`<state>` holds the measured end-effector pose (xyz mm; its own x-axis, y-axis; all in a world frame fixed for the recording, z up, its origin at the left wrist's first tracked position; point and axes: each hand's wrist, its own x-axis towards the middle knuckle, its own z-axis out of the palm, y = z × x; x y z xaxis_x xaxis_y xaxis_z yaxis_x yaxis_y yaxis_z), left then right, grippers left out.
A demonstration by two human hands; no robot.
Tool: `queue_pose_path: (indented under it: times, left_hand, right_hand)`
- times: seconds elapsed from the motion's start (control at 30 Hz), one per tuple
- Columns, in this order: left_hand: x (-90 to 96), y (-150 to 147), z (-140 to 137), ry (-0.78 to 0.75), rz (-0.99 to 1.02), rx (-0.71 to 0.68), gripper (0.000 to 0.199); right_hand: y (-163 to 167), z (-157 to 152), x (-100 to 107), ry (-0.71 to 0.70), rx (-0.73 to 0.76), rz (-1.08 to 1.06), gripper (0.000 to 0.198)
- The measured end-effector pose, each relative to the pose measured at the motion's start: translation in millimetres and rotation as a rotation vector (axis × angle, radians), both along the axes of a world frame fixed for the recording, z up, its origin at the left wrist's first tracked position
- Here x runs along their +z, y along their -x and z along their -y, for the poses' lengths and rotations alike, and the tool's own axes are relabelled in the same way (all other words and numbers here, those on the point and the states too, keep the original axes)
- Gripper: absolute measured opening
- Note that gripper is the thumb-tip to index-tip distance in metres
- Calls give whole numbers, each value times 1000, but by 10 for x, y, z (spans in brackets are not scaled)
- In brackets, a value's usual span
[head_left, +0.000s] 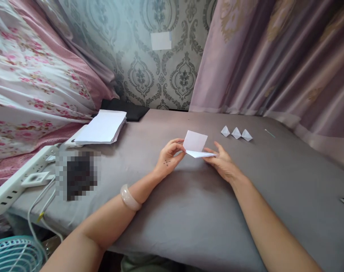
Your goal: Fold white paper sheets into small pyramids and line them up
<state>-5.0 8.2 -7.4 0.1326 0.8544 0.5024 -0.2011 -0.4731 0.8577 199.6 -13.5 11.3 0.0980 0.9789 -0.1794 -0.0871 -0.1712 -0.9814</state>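
A small white sheet of paper (pixel 196 140), creased so that one half stands up and the other lies nearly flat, is held in the air over the table. My left hand (pixel 170 155) pinches its left edge at the crease between thumb and fingers. On the opposite side, my right hand (pixel 220 160) grips the lower flap near its corner, thumb and one finger reaching outward. Beyond my right hand, a row of three folded white paper pieces (pixel 236 133) with pointed tops stands on the grey cloth.
A stack of white paper (pixel 102 126) lies at the back left, by a black flat item (pixel 132 108). Left of it run a white power strip (pixel 33 177) and cables. A blurred dark patch (pixel 81 175) sits nearby. A cotton swab (pixel 269 133) lies right; a fan (pixel 16 255) stands lower left.
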Motion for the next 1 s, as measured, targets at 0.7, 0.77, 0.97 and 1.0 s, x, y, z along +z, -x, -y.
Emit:
queue_pose_path:
  times: [0.7, 0.77, 0.97, 1.0]
  left_hand:
    - [184, -6, 109, 395, 150, -54, 26]
    - [196, -8, 125, 359, 100, -36, 25]
    - [157, -14, 145, 281, 4, -8, 23]
    - [144, -14, 144, 269, -13, 0, 23]
  right_hand:
    - [30, 87, 101, -209, 250, 168, 51]
    - [-18, 85, 146, -249, 220, 235, 53]
    - [-16, 74, 188, -426, 85, 345, 43]
    - [9, 80, 184, -436, 100, 341, 41]
